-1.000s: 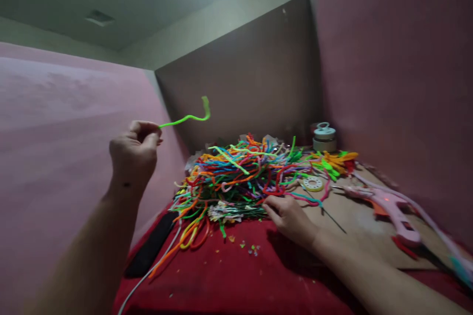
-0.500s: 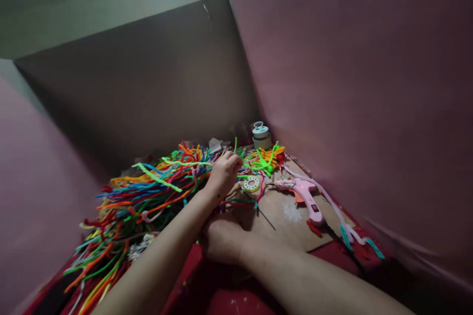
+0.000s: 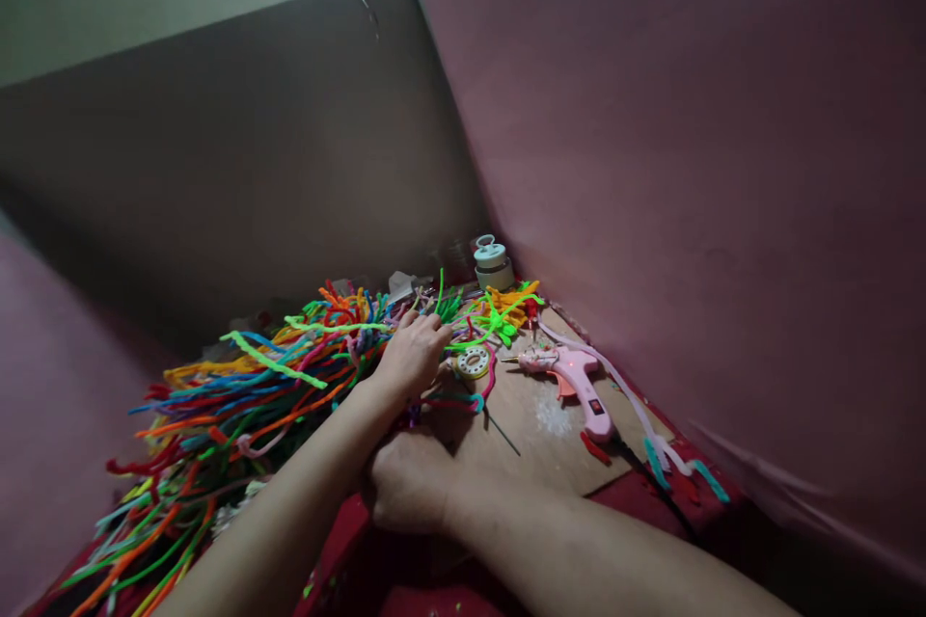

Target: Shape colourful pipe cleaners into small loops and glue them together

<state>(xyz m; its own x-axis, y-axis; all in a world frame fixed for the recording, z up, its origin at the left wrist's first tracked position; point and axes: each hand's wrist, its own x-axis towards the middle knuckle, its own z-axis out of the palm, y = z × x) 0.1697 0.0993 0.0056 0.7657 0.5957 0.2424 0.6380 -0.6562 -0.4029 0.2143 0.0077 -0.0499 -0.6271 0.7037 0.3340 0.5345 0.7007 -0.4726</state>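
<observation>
The left hand (image 3: 416, 347) lies over the right-hand end of the heap of coloured pipe cleaners (image 3: 271, 395), its back turned up and its fingers bent downward among the strands, while most of the heap spreads out to the left of it, beyond the left forearm. The right hand (image 3: 411, 482) sits lower and nearer the wearer, just below the left wrist, with its fingers folded under in a loose fist beside the heap's near right side. The fingertips of both hands are turned away and the light is dim, so I cannot tell whether either one is pinching a strand. Two lime-green pipe cleaners lie on top of the heap to the left of the left hand. Just right of that hand, a yellow ring with a dotted white face (image 3: 473, 374) rests on the brown board (image 3: 499, 463), and a thin dark stick (image 3: 503, 434) lies below it. Farther right, well apart from both hands, a pink glue gun (image 3: 577, 374) lies on its side, its nozzle toward the ring. Behind the ring is a green and orange bundle (image 3: 510, 308), with a pale lidded jar (image 3: 492, 272) standing beyond it. Red cloth (image 3: 637, 506) shows under the board's near edge.
</observation>
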